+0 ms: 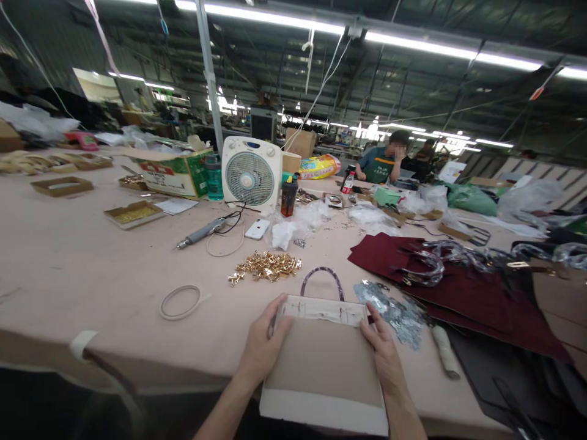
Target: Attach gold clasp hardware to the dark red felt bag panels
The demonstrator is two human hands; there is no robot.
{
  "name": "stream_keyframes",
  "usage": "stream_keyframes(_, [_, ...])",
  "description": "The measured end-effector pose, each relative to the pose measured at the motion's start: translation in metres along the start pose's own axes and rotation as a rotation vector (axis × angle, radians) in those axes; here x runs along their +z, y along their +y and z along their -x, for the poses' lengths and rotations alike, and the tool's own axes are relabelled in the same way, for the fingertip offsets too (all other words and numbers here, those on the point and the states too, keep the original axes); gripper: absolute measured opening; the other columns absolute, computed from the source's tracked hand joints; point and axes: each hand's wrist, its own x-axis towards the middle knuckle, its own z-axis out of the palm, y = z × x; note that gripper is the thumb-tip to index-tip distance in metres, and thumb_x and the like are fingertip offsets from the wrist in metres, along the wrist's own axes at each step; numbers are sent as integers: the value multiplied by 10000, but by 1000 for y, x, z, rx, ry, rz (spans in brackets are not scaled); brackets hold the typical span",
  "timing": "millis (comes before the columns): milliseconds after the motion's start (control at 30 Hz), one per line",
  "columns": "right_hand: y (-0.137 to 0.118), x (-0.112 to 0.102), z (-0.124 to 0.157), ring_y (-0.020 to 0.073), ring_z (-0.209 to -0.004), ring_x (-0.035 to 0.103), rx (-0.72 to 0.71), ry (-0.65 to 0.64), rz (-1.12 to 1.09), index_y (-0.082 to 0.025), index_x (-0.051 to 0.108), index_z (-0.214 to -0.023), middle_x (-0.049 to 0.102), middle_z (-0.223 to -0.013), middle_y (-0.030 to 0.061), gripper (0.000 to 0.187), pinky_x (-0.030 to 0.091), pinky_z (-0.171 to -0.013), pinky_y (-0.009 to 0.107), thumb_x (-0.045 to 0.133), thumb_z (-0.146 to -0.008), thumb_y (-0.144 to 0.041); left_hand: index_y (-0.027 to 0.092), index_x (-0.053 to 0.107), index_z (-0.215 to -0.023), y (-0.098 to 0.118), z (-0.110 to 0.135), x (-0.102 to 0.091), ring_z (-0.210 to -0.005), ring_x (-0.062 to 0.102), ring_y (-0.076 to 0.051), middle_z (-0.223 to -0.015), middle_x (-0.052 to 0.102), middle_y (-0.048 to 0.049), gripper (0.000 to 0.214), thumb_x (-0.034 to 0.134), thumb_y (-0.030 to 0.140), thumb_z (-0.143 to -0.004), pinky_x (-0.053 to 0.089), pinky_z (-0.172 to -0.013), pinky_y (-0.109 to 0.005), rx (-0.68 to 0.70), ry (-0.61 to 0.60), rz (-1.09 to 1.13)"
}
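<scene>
Between my two hands is a flat beige bag panel [328, 354] with a whitish strip along its top and another along its bottom. A dark curved handle [323, 271] sticks up beyond its far edge. My left hand [266, 336] grips the upper left side, thumb on the face. On the upper right edge, my right hand [381, 342] holds it the same way. Just past the panel lies a heap of gold metal fittings [268, 266]. Flat silvery metal plates [397, 315] are scattered to the right, close to my right hand.
An electric screwdriver [202, 233], a white phone [257, 229] and a box fan [252, 174] stand or lie farther back. At left is a tape roll [180, 302]. Dark red panels [440, 281] are stacked at right. Another person [380, 162] sits across the table.
</scene>
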Motion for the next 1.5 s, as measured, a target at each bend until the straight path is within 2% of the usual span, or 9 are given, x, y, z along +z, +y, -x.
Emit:
stream_keyframes(167, [13, 6, -10, 306, -1140, 703, -238, 142, 286, -188, 740, -1238, 758, -1235, 119, 664, 531, -1070, 472, 892, -689, -529, 255, 730, -1234, -2, -6, -1, -1235, 679, -270, -1262, 765, -52, 359, 492, 432, -1032, 503, -1109, -432, -5, 106, -241])
stream_keyframes(400, [22, 5, -12, 336, -1270, 637, -344, 66, 634, -164, 788, -1137, 709, -1329, 160, 528, 513, -1089, 488, 731, -843, -599, 210, 735, -1193, -5, -13, -14, -1303, 561, -341, -1460, 614, -133, 319, 516, 121, -979, 503, -1089, -587, 303, 427, -714])
stream_keyframes(467, [28, 3, -16, 340, -1290, 619, -358, 45, 691, -162, 788, -1125, 696, -1342, 170, 514, 483, -1118, 506, 697, -874, -602, 205, 733, -1183, 1, -12, -13, -1310, 552, -297, -1378, 669, -121, 349, 476, 71, -987, 502, -1117, -538, 471, 356, -712])
stream_keyframes(567, [32, 3, -16, 346, -1305, 600, -431, 26, 775, -160, 772, -1144, 668, -1363, 182, 485, 443, -1148, 548, 634, -937, -576, 198, 680, -1280, 13, -5, 1, -1313, 559, -233, -1316, 707, -86, 384, 461, 62, -995, 505, -1144, -440, 628, 83, -670])
stream_keyframes(633, [27, 6, -12, 365, -1357, 548, -593, 80, 857, -159, 749, -1204, 586, -1455, 189, 471, 412, -1164, 587, 624, -958, -541, 167, 613, -1385, 17, 2, 16, -1349, 537, -264, -1386, 671, -99, 405, 534, 136, -989, 491, -1162, -461, 592, -47, -720])
stream_keyframes(733, [13, 15, -4, 399, -1476, 402, -922, 197, 993, -190, 711, -1292, 391, -1622, 163, 397, 325, -1206, 646, 655, -971, -417, 144, 533, -1479, 12, 12, 35, -1408, 481, -343, -1507, 591, -115, 543, 639, 256, -958, 448, -1181, -543, 487, -87, -848])
stream_keyframes(833, [2, 24, 0, 388, -1514, 351, -1099, 12, 1146, -278, 690, -1331, 428, -1620, 86, 348, 291, -1218, 667, 636, -988, -275, 178, 487, -1526, 3, 17, 43, -1441, 448, -343, -1568, 542, -85, 580, 625, 281, -972, 407, -1205, -543, 467, -94, -903])
stream_keyframes(1000, [5, 35, -6, 379, -1501, 382, -1075, -431, 1363, -339, 619, -1424, 477, -1612, 46, 442, 373, -1174, 647, 635, -985, -289, 181, 477, -1536, 0, 16, 43, -1445, 444, -327, -1584, 526, -86, 560, 576, 290, -996, 383, -1214, -526, 451, -73, -917])
stream_keyframes(1500, [25, 36, -7, 355, -1446, 469, -1038, -452, 1311, -245, 603, -1444, 546, -1542, 114, 442, 438, -1163, 624, 573, -1004, -208, 193, 551, -1486, -1, 14, 56, -1410, 499, -315, -1561, 565, -64, 522, 556, 290, -973, 359, -1205, -504, 453, 51, -981])
